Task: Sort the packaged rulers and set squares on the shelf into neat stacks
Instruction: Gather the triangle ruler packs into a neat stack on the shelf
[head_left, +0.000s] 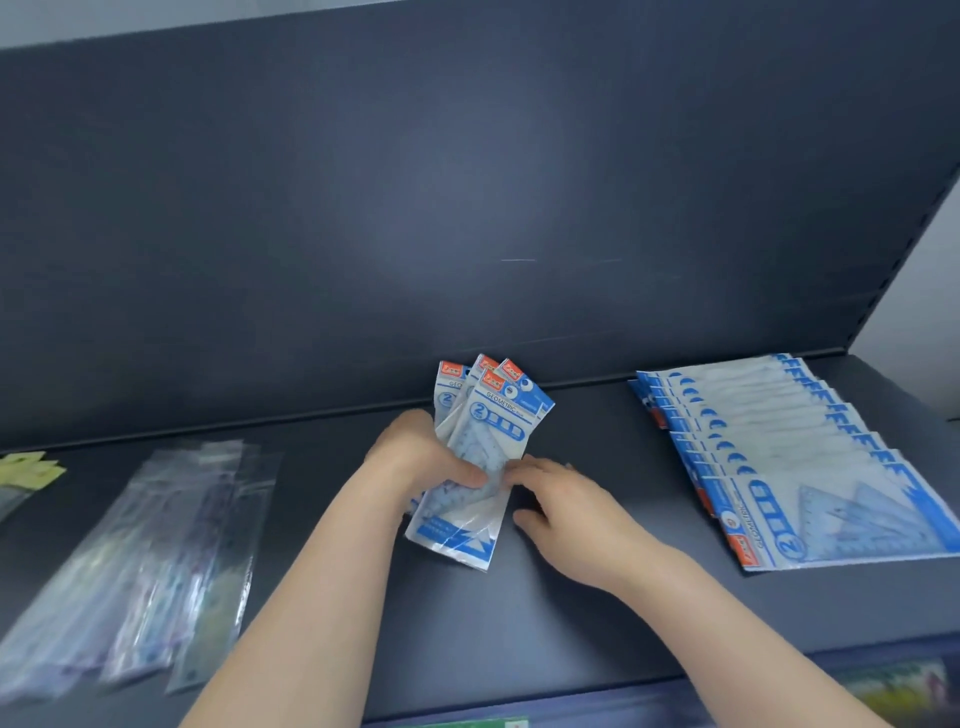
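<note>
Our left hand (415, 454) is curled round a fan of small set-square packs (485, 441), with the thumb laid across the front. Our right hand (566, 506) lies just beside it, fingers fairly straight, the tips touching the fan's right edge and pinching nothing. The packs stand tilted near the middle of the shelf (571, 613), closer to its back edge than its front. We cannot tell whether their lower ends rest on the surface or hang just above it.

We judge the main risk to be slippage. The film is glossy, the packs splay at different angles, and only one hand clamps them at mid-length, so an inner pack could slide out and land askew. A hard push from the right hand might twist the fan instead of squaring it, or crease the thin sleeves. The larger stack (779, 467) at the shelf's right end is itself shingled rather than square, and a careless drop there would mix the sizes. The clear rulers (156, 561) at the left end lie loose near the front edge, where a sweeping forearm could nudge them off.

The packs are white and blue with a red tag at the top, the word GEOMETRIC and a large 2. A pale blue square shows through the film. There seem to be four or five packs, though blur hides the count
</note>
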